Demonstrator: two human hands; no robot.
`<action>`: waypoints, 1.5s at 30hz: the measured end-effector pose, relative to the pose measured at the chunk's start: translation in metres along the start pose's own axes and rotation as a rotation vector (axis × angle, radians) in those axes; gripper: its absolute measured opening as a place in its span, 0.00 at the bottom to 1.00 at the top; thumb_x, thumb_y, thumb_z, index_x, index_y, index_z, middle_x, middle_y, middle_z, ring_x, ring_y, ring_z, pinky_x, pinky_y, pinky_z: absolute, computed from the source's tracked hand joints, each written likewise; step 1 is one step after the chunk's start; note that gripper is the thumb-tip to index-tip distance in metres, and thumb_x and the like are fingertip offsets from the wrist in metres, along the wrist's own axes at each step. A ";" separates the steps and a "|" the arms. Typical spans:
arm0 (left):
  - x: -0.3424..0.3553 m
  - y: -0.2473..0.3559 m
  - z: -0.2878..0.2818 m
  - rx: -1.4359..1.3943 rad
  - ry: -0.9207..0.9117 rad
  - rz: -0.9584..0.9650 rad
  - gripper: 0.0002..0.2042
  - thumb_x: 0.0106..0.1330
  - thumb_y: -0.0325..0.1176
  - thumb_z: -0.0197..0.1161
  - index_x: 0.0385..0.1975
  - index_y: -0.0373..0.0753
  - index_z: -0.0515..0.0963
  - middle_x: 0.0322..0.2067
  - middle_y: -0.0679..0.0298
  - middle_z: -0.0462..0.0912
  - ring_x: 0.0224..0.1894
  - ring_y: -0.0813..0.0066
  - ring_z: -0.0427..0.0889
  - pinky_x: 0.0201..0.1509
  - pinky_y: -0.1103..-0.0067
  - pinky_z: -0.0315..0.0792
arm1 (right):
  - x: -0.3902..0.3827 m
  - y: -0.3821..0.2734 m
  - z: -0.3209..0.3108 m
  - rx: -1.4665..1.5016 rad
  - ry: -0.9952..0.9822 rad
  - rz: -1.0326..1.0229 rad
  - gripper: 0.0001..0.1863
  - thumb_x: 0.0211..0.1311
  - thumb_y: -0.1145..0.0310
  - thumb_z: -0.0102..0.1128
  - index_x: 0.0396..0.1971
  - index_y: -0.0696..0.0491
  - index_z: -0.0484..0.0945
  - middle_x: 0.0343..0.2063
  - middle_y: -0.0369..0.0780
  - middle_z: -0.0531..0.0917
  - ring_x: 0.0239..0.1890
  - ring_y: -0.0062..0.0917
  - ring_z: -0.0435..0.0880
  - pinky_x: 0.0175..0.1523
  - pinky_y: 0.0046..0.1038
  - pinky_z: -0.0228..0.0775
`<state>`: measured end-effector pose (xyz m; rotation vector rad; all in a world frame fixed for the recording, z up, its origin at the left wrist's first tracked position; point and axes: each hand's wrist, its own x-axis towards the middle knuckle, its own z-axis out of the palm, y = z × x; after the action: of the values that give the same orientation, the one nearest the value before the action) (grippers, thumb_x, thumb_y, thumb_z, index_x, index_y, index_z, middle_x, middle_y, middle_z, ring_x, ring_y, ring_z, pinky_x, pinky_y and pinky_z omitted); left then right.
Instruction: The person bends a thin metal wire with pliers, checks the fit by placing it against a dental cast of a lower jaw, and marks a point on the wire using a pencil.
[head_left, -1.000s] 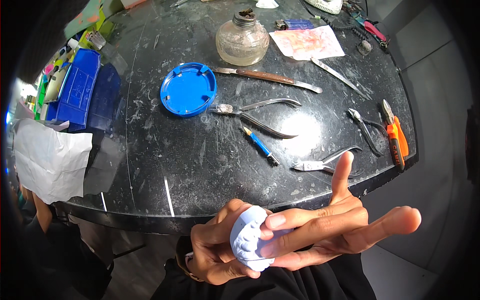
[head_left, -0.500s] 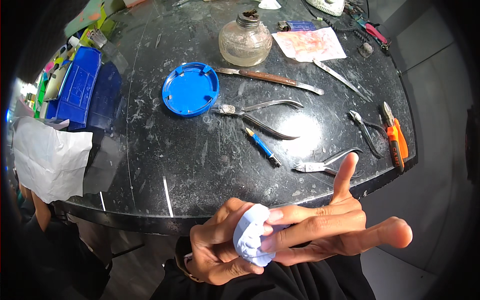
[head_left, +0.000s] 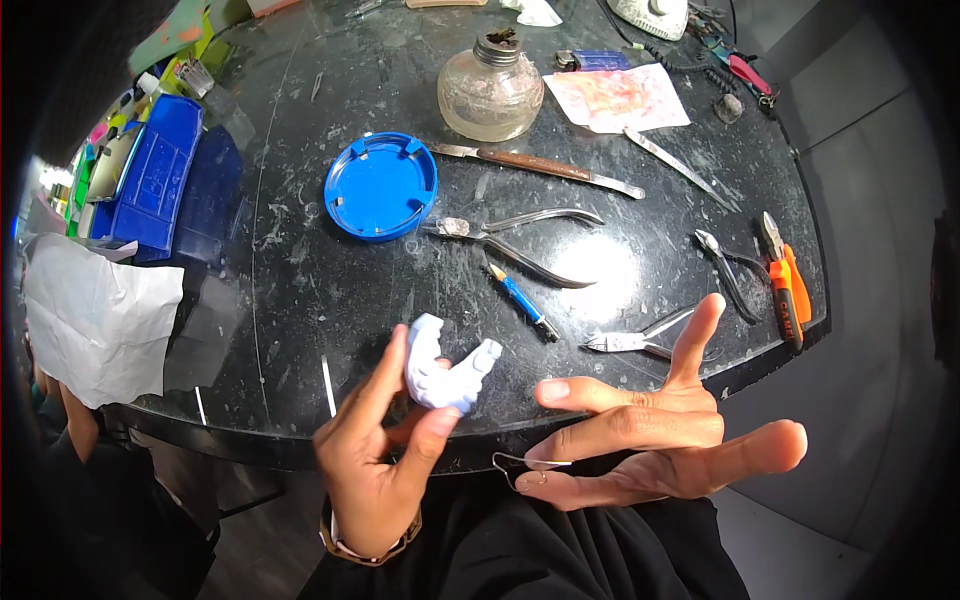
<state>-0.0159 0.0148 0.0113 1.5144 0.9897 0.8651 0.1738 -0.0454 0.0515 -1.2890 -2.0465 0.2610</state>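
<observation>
A pale blue, U-shaped dental model (head_left: pixel 445 383) with teeth along its arch is held up by my left hand (head_left: pixel 372 462), thumb on its near side and fingers around its back. Beside it, to the right, my right hand (head_left: pixel 645 440) pinches a thin bent wire (head_left: pixel 507 464) between thumb and a finger, the other fingers stretched out. The wire is apart from the model. Just beyond the right hand lie small metal pliers (head_left: pixel 630 342), partly hidden by a raised finger. A short blue pencil (head_left: pixel 524 302) rests on the table past the model.
On the dark table (head_left: pixel 300 300) stand a blue round lid (head_left: pixel 378 188) and a glass burner (head_left: pixel 490 95). Larger pliers (head_left: pixel 530 236), a wooden-handled knife (head_left: pixel 535 165), cutters (head_left: pixel 728 272) and orange-handled pliers (head_left: pixel 786 285) lie around. White paper (head_left: pixel 105 315) hangs at the left edge.
My hands have come apart. The left has moved left and up with the dental model, turning it so its arch opens away from me. The wire now shows in my right hand.
</observation>
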 end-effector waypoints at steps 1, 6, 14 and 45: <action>0.001 0.002 -0.002 0.077 0.041 0.033 0.23 0.53 0.20 0.60 0.50 0.27 0.66 0.40 0.55 0.74 0.40 0.75 0.76 0.37 0.82 0.75 | 0.001 -0.003 -0.001 -0.018 -0.007 0.007 0.71 0.35 0.69 0.73 0.55 0.47 0.10 0.20 0.33 0.82 0.37 0.32 0.82 0.62 0.44 0.05; 0.009 0.015 -0.003 0.293 0.114 0.016 0.17 0.53 0.21 0.60 0.44 0.29 0.72 0.35 0.57 0.75 0.34 0.78 0.75 0.33 0.84 0.72 | 0.002 -0.001 -0.005 -0.032 0.016 -0.005 0.71 0.34 0.67 0.74 0.56 0.48 0.11 0.19 0.32 0.82 0.37 0.32 0.82 0.62 0.45 0.06; -0.006 0.024 0.002 -0.130 -0.506 0.328 0.10 0.44 0.29 0.71 0.25 0.35 0.80 0.25 0.60 0.79 0.22 0.77 0.77 0.22 0.86 0.69 | -0.019 0.000 0.000 0.182 0.222 -0.127 0.61 0.39 0.69 0.70 0.56 0.50 0.21 0.20 0.36 0.82 0.33 0.32 0.82 0.61 0.41 0.17; -0.013 0.005 0.020 -0.520 -0.413 0.366 0.08 0.47 0.22 0.66 0.28 0.33 0.78 0.27 0.59 0.80 0.31 0.69 0.81 0.30 0.81 0.75 | -0.068 0.051 -0.091 1.854 1.004 0.445 0.10 0.63 0.65 0.43 0.31 0.56 0.61 0.18 0.35 0.68 0.08 0.12 0.66 0.07 0.08 0.54</action>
<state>-0.0020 -0.0052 0.0129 1.3524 0.1619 0.9228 0.2867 -0.0958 0.0624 -0.3310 -0.1362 1.0642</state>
